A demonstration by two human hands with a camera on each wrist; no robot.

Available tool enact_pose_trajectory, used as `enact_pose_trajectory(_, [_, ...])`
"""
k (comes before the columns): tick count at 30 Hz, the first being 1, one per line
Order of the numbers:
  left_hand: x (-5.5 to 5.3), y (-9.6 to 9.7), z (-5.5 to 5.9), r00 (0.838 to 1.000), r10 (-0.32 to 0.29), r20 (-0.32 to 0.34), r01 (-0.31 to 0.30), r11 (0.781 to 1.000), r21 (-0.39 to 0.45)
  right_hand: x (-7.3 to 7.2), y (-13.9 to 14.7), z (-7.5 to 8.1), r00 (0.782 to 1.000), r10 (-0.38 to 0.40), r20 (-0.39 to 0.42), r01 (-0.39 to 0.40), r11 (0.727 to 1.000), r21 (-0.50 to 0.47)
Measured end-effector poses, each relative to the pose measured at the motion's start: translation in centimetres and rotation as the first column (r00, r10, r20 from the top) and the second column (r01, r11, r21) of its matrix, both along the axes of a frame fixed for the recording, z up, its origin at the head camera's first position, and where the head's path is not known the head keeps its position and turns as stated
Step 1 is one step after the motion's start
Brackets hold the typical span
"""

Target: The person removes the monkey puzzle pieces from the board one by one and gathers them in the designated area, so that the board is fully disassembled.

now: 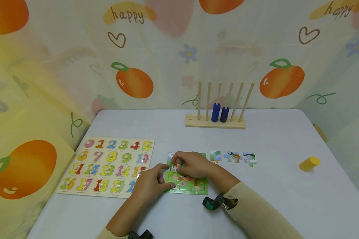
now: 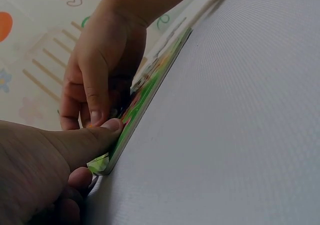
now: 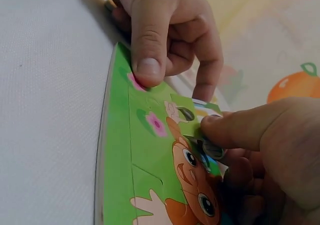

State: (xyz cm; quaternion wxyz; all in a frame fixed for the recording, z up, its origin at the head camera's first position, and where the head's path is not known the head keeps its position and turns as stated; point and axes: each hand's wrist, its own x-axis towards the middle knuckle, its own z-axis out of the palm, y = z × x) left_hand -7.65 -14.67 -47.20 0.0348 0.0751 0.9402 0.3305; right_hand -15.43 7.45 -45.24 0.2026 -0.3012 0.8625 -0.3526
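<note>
A jigsaw puzzle with a green cartoon animal picture lies flat in its tray at the middle of the table. My left hand holds its left side, the thumb pressing on the lower corner and the index finger at the edge higher up. Over the puzzle's upper left part, my right hand pinches a puzzle piece between thumb and fingers. In the right wrist view that piece is tilted over the picture, partly hidden by the thumb. Several loose puzzle pieces lie in a row right of the tray.
A number board with knobbed coloured numerals is left of the puzzle, partly behind my left hand. At the back stands a wooden peg rack with blue beads on two pegs. A yellow cylinder is on the right.
</note>
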Motion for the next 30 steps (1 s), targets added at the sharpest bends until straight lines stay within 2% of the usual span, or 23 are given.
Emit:
enact_pose_trajectory(10, [0.0, 0.1, 0.1, 1.000, 0.004, 0.004, -0.004, 1.000, -0.006, 0.2, 0.2, 0.1, 1.000, 0.001, 0.001, -0.001, 1.000, -0.013])
enact_pose_trajectory(19, [0.0, 0.0, 0.4, 1.000, 0.004, 0.012, -0.004, 1.000, -0.003, 0.1, 0.7, 0.1, 0.991, 0.017, 0.135, 0.007, 0.984, -0.178])
enact_pose_trajectory(25, [0.0, 0.1, 0.5, 1.000, 0.006, 0.019, -0.006, 1.000, -0.010, 0.1, 0.9, 0.5, 0.968, 0.010, 0.251, 0.061, 0.960, -0.274])
enact_pose_trajectory(30, [0.0, 0.2, 0.4, 1.000, 0.004, 0.018, -0.004, 1.000, -0.009, 0.2, 1.7, 1.1, 0.976, -0.040, 0.214, 0.098, 0.958, -0.269])
